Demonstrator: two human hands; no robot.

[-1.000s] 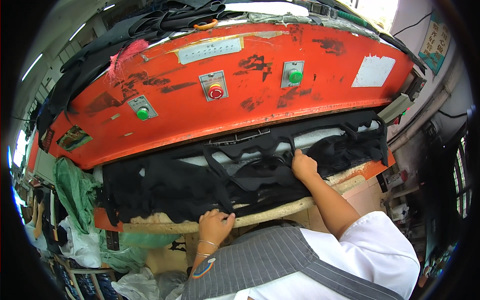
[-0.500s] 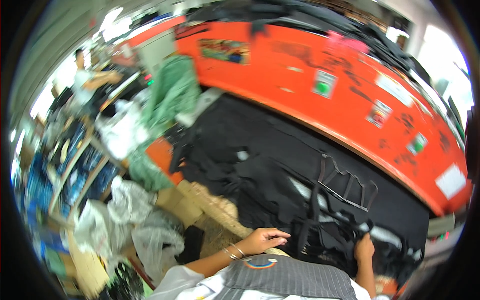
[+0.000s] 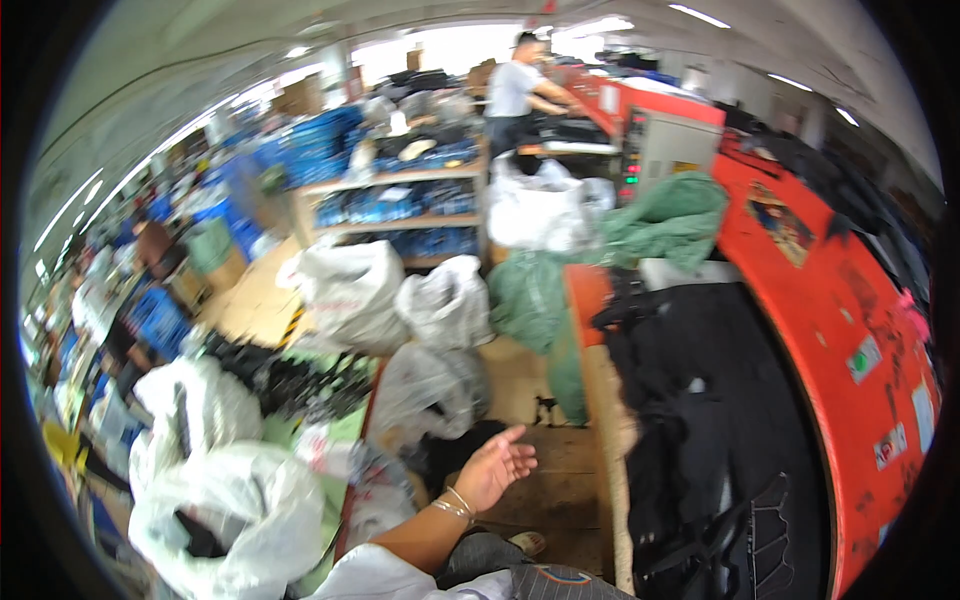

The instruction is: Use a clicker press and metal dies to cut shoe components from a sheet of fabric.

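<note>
My left hand (image 3: 500,468) hangs in the air with its fingers spread and nothing in them, bracelets at the wrist. Below it is a brown wooden floor (image 3: 560,480). Beside it, to the left, black cloth (image 3: 455,450) lies by a clear plastic bag (image 3: 435,385). To the right, black fabric (image 3: 700,400) covers a long bench with a pale wooden edge (image 3: 605,430). A thin strip outline of cut fabric (image 3: 770,540) lies on the black fabric near the lower edge. My right hand is out of the picture.
A red machine beam (image 3: 790,330) runs along the bench's right side. White sacks (image 3: 225,520) stand at lower left, near a table with black scraps (image 3: 300,385). Green cloth (image 3: 670,215) and shelves (image 3: 400,180) lie ahead. A person (image 3: 515,95) works at the far machine.
The view has swung left, from the bench toward the sacks and shelves. My left hand has moved away from the bench and its fingers have spread. My right hand has left the picture.
</note>
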